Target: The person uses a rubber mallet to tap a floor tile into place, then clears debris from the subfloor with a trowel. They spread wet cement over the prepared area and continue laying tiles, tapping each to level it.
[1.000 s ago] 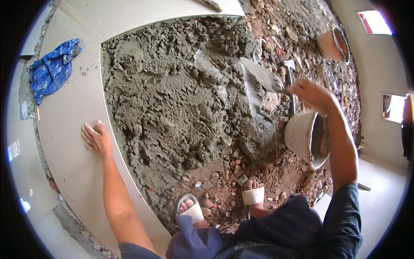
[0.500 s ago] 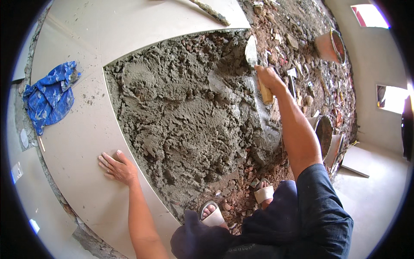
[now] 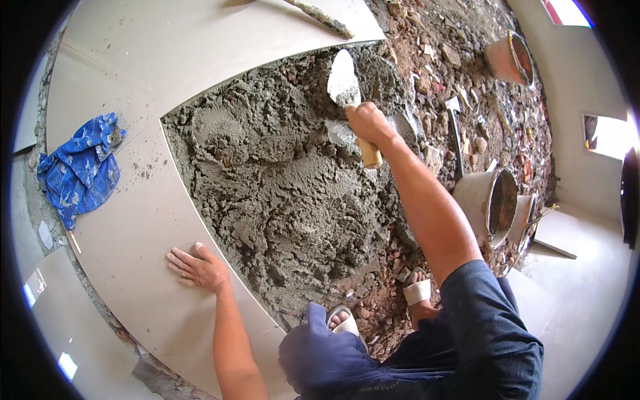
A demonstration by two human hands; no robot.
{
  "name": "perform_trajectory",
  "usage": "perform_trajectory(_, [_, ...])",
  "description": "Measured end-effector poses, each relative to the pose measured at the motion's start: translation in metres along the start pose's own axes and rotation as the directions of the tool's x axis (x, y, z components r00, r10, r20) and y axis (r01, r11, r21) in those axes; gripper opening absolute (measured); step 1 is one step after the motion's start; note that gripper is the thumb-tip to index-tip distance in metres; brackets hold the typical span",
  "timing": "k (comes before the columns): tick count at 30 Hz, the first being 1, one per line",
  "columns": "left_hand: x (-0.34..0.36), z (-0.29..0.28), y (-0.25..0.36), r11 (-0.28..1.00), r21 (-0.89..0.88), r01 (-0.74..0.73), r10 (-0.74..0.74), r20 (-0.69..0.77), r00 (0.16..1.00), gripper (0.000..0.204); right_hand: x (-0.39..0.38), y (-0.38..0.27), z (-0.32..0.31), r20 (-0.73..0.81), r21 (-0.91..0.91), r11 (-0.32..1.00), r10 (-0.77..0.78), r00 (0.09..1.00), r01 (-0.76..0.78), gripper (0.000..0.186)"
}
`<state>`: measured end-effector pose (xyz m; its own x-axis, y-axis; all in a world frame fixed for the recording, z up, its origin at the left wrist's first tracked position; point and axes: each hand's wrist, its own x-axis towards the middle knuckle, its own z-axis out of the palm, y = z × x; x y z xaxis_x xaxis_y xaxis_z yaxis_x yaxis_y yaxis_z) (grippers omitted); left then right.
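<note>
My right hand (image 3: pixel 371 124) grips the wooden handle of a trowel (image 3: pixel 343 79), its pale metal blade pointing away over the far part of the wet mortar bed (image 3: pixel 280 207). The grey mortar is rough and lumpy, with some smoother patches. My left hand (image 3: pixel 199 268) rests flat with fingers spread on a large beige floor tile (image 3: pixel 143 230), close to the tile's edge along the mortar. Another beige tile (image 3: pixel 220 43) borders the mortar at the far side.
On the left tile lies a crumpled blue cloth or bag (image 3: pixel 81 167). A mortar-crusted stick or handle (image 3: pixel 320 18) lies on the far tile. To the right are rubble (image 3: pixel 433 80), a hammer-like tool (image 3: pixel 456 137), a grey bucket (image 3: pixel 477 200) and an orange bucket (image 3: pixel 505 59). My sandalled feet stand near the mortar's near edge.
My right hand has moved the trowel left, from the mortar's right edge to over the mortar. My left hand stays flat on the tile. The view has shifted slightly.
</note>
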<state>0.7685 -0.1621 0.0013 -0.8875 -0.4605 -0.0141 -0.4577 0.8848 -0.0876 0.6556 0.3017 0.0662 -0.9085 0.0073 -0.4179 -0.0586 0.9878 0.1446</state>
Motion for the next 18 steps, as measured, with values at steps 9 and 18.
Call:
perform_trajectory(9, [0.004, 0.0, 0.003, 0.999, 0.012, 0.03, -0.03, -0.018, 0.999, 0.07, -0.023, 0.006, -0.042, 0.086, -0.088, 0.966, -0.234, 0.968, 0.241, 0.018])
perform_trajectory(18, [0.003, 0.0, -0.001, 0.999, 0.03, 0.037, -0.037, 0.019, 0.999, 0.07, -0.048, 0.109, -0.006, 0.235, 0.183, 0.865, 0.423, 0.875, -0.467, 0.039])
